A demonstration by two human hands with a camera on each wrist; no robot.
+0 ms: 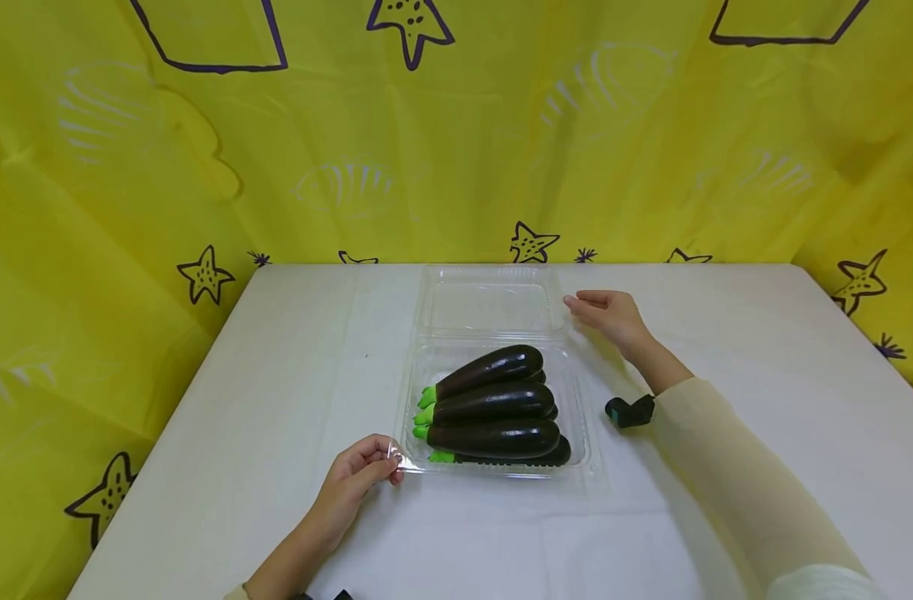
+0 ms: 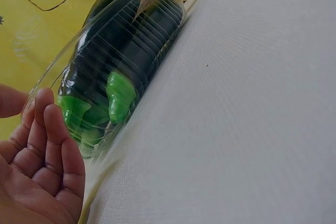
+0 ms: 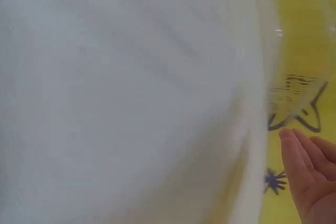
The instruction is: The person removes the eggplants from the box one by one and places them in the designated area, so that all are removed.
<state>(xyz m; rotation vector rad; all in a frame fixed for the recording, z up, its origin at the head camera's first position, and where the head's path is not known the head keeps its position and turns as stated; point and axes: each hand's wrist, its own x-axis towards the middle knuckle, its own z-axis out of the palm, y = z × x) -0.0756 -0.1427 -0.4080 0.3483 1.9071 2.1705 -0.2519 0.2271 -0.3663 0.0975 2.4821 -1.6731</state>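
Note:
A clear plastic clamshell box (image 1: 581, 433) lies unfolded on the white table, its lid (image 1: 494, 304) laid back toward the yellow backdrop. Several dark, glossy eggplants (image 1: 494, 402) with green stems are piled in the base, stems pointing left. Thumb and fingers of my left hand (image 1: 355, 475) pinch the front left corner of the base's rim; the left wrist view shows green stems (image 2: 121, 95) through the ribbed wall close to that hand. My right hand (image 1: 614, 318) is by the lid's right edge, fingers extended, fingertips right at the edge. In the right wrist view the lid (image 3: 294, 90) appears above the hand.
A white cloth covers the table (image 1: 299, 350). Yellow fabric (image 1: 456, 125) printed with stars and shells hangs behind it and along both sides. A small black device (image 1: 631, 412) sits at the right wrist.

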